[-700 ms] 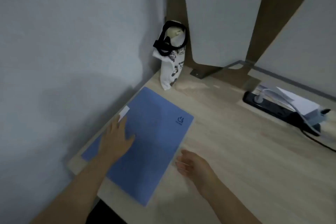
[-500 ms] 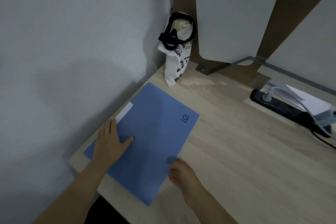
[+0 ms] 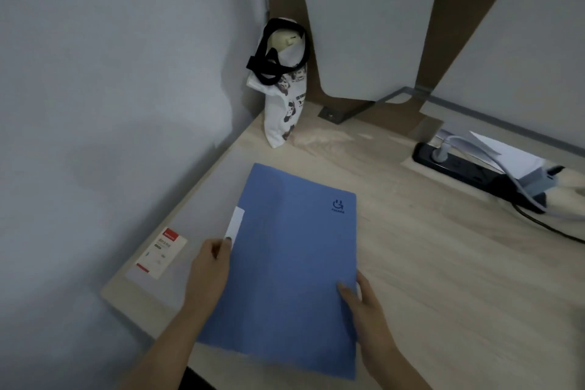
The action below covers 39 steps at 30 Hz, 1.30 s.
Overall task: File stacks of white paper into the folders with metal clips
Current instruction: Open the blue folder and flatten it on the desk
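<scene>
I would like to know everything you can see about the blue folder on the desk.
The blue folder is closed and lies flat on the light wooden desk, near its left edge. Its cover looks like matte plastic or card, plain blue, with a small dark logo in the far right corner. A white strip shows along its left edge. The left hand holds the left edge beside that strip, and the right hand grips the right edge. No clip or paper can be seen.

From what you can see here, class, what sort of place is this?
Probably a partitioned study or office desk: a wooden desk in a corner, a blue folder on it, and a power strip at the back.
</scene>
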Each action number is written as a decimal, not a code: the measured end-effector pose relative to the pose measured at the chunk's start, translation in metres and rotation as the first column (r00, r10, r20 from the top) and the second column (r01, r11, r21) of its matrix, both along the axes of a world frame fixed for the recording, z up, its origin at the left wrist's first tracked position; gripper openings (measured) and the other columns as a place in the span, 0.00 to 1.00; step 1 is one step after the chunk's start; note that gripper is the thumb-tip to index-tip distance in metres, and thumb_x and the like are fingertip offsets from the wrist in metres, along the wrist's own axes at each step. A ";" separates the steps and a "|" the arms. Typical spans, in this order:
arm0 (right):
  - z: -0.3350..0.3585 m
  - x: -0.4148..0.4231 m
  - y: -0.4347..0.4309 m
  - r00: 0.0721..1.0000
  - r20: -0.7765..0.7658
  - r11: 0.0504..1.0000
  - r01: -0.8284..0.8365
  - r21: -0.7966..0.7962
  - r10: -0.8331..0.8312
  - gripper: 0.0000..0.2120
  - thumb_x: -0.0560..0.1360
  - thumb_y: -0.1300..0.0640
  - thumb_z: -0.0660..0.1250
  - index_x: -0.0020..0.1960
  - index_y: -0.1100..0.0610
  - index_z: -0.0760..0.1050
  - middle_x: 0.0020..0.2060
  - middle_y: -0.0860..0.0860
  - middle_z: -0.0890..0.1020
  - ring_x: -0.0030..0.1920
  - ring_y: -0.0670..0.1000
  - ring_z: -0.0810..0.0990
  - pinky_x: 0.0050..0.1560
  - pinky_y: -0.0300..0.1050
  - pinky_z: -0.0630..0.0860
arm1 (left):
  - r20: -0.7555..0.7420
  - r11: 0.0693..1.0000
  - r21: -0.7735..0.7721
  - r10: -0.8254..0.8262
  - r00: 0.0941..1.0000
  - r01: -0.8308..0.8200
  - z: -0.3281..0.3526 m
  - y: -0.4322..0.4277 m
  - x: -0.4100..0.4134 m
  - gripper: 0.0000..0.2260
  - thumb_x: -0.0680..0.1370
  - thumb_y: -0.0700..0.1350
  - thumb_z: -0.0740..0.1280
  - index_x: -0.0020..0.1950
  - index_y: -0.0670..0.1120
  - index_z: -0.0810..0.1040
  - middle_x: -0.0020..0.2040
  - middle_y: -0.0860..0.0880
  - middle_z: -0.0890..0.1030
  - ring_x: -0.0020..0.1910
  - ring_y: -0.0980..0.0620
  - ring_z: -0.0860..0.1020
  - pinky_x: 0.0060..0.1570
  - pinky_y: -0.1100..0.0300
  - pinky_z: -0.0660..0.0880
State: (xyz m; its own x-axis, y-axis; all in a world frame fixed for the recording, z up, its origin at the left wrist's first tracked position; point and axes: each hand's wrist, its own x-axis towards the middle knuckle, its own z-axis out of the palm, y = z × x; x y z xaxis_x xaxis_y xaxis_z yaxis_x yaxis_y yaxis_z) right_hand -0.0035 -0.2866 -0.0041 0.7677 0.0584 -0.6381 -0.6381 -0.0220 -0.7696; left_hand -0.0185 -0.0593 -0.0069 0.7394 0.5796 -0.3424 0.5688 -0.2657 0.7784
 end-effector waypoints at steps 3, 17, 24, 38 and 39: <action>0.003 -0.004 -0.042 0.999 0.042 0.992 0.033 -0.118 -0.028 0.19 0.75 0.55 0.64 0.66 0.51 0.69 0.58 0.51 0.78 0.58 0.54 0.77 0.54 0.47 0.73 | -0.072 0.994 -0.078 -0.081 0.994 0.075 0.003 -0.040 0.001 0.16 0.81 0.50 0.53 0.37 0.44 0.67 0.33 0.47 0.70 0.33 0.51 0.68 0.34 0.59 0.64; 0.027 -0.052 -0.214 0.933 0.158 0.930 0.344 -0.127 -0.323 0.11 0.76 0.59 0.64 0.57 0.50 0.76 0.43 0.53 0.87 0.45 0.55 0.85 0.49 0.53 0.80 | -0.072 0.897 -0.212 -0.411 0.909 0.389 -0.011 -0.192 0.018 0.20 0.80 0.51 0.56 0.36 0.39 0.73 0.34 0.46 0.77 0.36 0.48 0.75 0.38 0.54 0.69; 0.030 -0.074 -0.268 0.942 0.110 0.931 0.332 -0.153 -0.317 0.13 0.75 0.56 0.64 0.58 0.44 0.77 0.49 0.48 0.86 0.48 0.51 0.85 0.52 0.51 0.79 | -0.058 0.871 -0.269 -0.441 0.895 0.412 -0.002 -0.169 0.058 0.12 0.78 0.47 0.63 0.37 0.43 0.73 0.32 0.45 0.74 0.31 0.50 0.74 0.30 0.61 0.73; -0.041 -0.069 -0.267 0.977 0.077 0.785 0.206 -0.585 -0.199 0.19 0.76 0.61 0.61 0.67 0.55 0.70 0.44 0.58 0.81 0.44 0.56 0.79 0.49 0.52 0.77 | -0.103 0.695 0.126 -0.700 0.706 0.708 -0.030 -0.222 0.022 0.24 0.76 0.45 0.62 0.70 0.44 0.62 0.70 0.48 0.63 0.70 0.48 0.64 0.64 0.57 0.64; -0.041 -0.068 -0.264 0.978 0.097 0.759 0.204 -0.619 -0.184 0.19 0.76 0.61 0.62 0.66 0.56 0.70 0.43 0.58 0.79 0.42 0.55 0.78 0.45 0.49 0.76 | -0.088 0.636 0.068 -0.764 0.639 0.769 -0.033 -0.230 0.015 0.26 0.75 0.47 0.62 0.71 0.44 0.61 0.71 0.48 0.63 0.71 0.49 0.62 0.67 0.59 0.61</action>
